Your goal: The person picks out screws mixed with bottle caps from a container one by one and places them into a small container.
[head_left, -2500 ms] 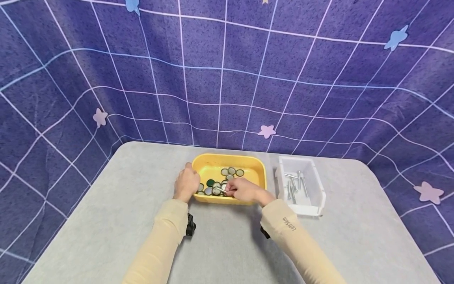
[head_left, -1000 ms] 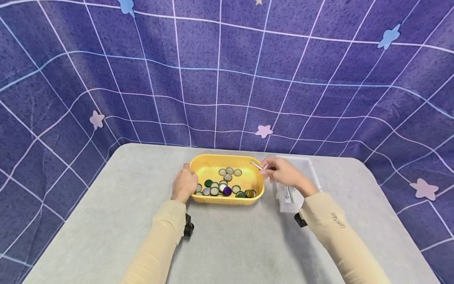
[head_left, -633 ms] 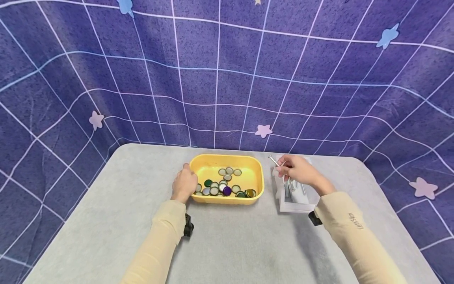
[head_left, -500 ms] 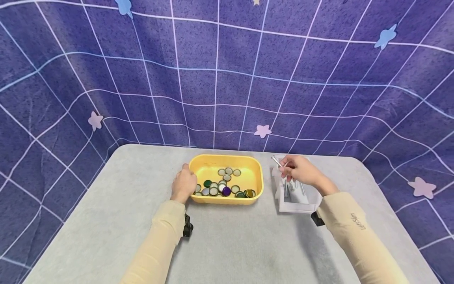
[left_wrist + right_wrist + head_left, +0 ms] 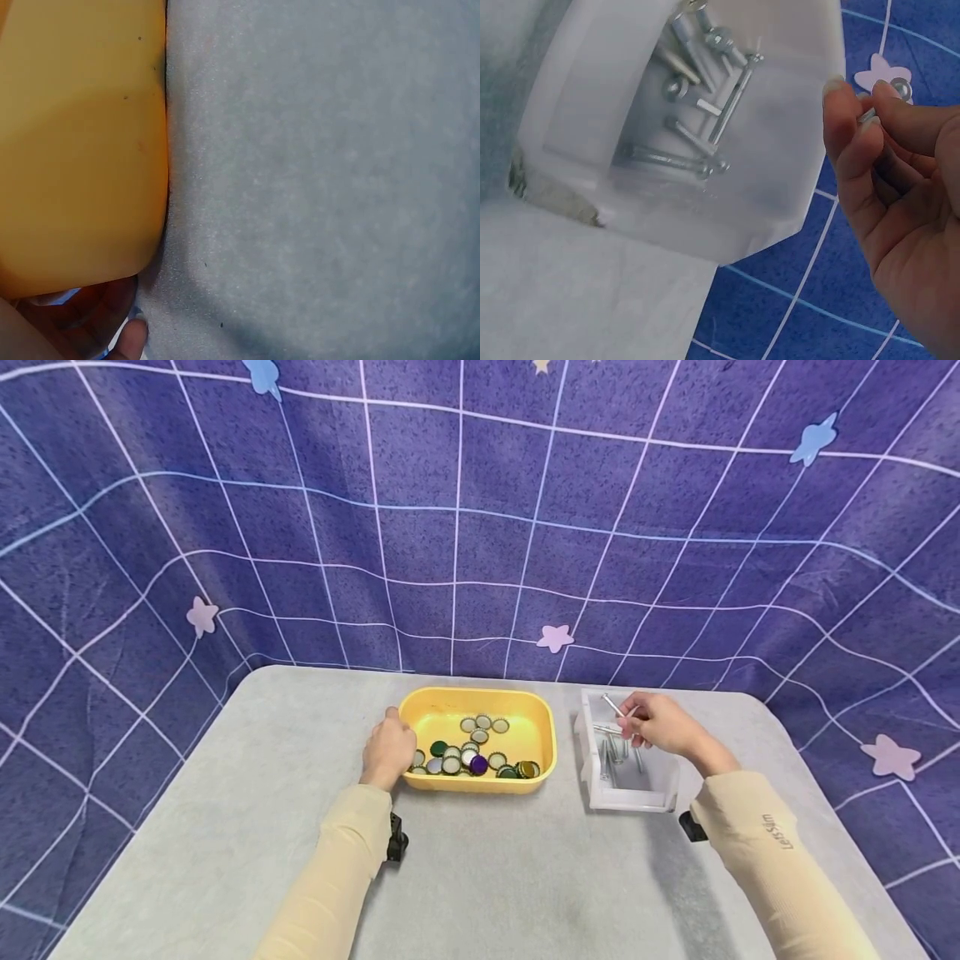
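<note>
My left hand (image 5: 390,750) grips the left rim of a yellow tub (image 5: 480,785); the left wrist view shows curled fingers (image 5: 90,319) by the tub's wall. Inside the tub lie several bottle caps (image 5: 451,765), mostly pale undersides up, plus a green, a purple and a gold one. Above a white plastic bin (image 5: 630,803), my right hand (image 5: 660,724) pinches a silver bolt (image 5: 612,705) between thumb and fingertips, its head pointing up and left. Several similar bolts (image 5: 731,105) lie loose in the bin, some with nuts or washers on them.
Tub and bin stand side by side on a grey tabletop (image 5: 480,877), a narrow gap between them. Behind the table hangs a purple curtain (image 5: 495,543) with a grid of lines and stars. The bin's walls rise around the bolts.
My right hand has lifted a bolt out of the yellow tub and carried it right, over the white bin. My left hand has stayed on the tub's rim.
</note>
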The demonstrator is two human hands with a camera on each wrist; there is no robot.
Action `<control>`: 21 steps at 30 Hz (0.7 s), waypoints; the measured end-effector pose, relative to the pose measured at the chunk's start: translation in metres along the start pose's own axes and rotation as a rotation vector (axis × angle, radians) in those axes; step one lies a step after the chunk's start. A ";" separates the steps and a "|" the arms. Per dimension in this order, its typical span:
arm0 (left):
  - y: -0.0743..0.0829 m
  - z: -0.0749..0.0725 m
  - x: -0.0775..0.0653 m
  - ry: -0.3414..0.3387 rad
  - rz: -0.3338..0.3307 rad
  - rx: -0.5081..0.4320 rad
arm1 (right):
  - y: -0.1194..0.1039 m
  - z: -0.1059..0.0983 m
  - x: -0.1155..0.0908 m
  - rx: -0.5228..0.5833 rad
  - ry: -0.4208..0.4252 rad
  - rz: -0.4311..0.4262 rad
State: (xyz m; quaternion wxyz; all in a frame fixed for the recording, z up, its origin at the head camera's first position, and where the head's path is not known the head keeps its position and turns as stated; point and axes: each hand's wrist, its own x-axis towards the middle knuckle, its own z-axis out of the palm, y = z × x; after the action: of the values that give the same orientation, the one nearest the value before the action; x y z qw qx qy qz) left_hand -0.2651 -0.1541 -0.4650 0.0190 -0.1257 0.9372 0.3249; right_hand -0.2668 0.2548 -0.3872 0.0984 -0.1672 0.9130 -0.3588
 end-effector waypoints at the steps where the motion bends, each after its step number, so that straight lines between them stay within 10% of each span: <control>1: 0.000 0.000 0.000 -0.002 0.001 0.001 | 0.001 0.000 0.000 -0.004 0.001 0.006; 21: 0.001 0.000 0.000 0.001 0.002 0.010 | 0.009 0.008 -0.003 -0.130 0.014 0.067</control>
State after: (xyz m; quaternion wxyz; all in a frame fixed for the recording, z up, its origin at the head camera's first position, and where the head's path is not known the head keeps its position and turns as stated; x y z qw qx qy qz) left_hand -0.2649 -0.1536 -0.4646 0.0189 -0.1250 0.9389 0.3200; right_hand -0.2642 0.2574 -0.3991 0.0928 -0.1402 0.9401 -0.2966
